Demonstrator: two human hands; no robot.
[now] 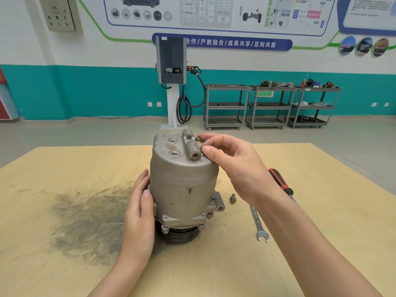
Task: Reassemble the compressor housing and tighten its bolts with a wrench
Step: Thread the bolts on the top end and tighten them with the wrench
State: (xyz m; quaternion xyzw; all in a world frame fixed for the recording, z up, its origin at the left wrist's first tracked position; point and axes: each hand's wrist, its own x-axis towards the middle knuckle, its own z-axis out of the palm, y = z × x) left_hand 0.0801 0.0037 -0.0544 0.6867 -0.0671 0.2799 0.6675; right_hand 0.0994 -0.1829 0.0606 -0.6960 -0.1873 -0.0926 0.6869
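The compressor (184, 185) stands upright near the middle of the table (64, 264). The left hand (139, 211) rests against its left side; the right hand (231, 163) is at its top right, thumb and forefinger at a bolt (198, 139) there. A loose bolt (232, 198), the wrench (258, 221) and a screwdriver (280, 182) lie to its right, toward the table's right edge.

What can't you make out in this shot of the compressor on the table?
- Head view: the bolt under the right hand; fingertips cover it, so its seating is unclear.
- The compressor far side, hidden by its own body.
- The screwdriver tip, behind the right forearm.
- The wrench size marking, too small to read.
- The left hand fingers, behind the housing.
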